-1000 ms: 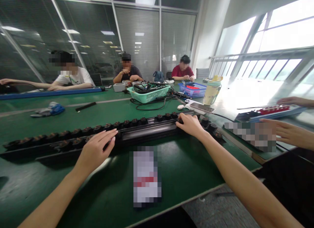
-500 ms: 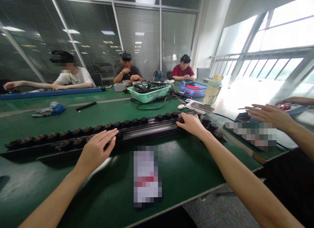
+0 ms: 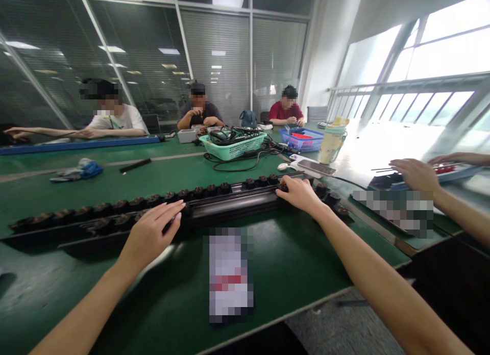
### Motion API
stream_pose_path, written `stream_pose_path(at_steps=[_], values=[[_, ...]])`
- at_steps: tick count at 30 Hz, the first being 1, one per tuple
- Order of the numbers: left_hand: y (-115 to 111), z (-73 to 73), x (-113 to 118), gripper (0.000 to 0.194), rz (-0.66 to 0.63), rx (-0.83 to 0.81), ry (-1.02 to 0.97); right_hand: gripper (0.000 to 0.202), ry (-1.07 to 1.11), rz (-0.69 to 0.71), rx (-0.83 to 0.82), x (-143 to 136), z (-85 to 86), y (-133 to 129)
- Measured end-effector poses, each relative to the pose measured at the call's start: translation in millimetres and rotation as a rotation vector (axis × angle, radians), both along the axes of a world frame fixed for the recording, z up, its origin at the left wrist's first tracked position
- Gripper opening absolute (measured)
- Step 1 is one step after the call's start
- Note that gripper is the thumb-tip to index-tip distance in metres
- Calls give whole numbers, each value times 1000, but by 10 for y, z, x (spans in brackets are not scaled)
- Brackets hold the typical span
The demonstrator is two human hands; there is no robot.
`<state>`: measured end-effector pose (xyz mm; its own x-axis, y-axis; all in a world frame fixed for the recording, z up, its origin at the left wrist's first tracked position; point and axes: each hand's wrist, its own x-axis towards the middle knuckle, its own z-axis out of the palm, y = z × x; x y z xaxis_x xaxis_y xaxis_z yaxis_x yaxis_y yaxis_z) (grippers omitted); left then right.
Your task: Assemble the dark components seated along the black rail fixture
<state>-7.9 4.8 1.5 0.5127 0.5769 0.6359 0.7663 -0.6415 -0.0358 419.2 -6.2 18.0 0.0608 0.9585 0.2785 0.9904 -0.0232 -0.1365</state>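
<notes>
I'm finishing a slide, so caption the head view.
Left hand and right hand on a black rail, a mint-green basket farther across the table.

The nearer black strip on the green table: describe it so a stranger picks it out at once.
On the near side of the green table, find the left hand and the right hand. The nearer black strip runs between them, in front of the farther strip. Its smooth, shiny stretch there sets it apart: alongside, the farther strip carries round black parts.

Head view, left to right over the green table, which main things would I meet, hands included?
Blue-and-grey bundle → left hand → green basket → right hand → co-worker's nearer hand.
</notes>
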Motion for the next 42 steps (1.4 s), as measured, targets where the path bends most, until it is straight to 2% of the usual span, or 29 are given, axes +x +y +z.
stream_pose_path(at_steps=[13,19,42], values=[[-27,26,30,46,21,-31,-18,29,6,-7,19,19,-9,19],[-35,44,42,47,24,-44,-24,37,19,-9,39,25,-8,11],[-19,17,27,48,9,-15,-12,37,0,-44,31,61,27,2]])
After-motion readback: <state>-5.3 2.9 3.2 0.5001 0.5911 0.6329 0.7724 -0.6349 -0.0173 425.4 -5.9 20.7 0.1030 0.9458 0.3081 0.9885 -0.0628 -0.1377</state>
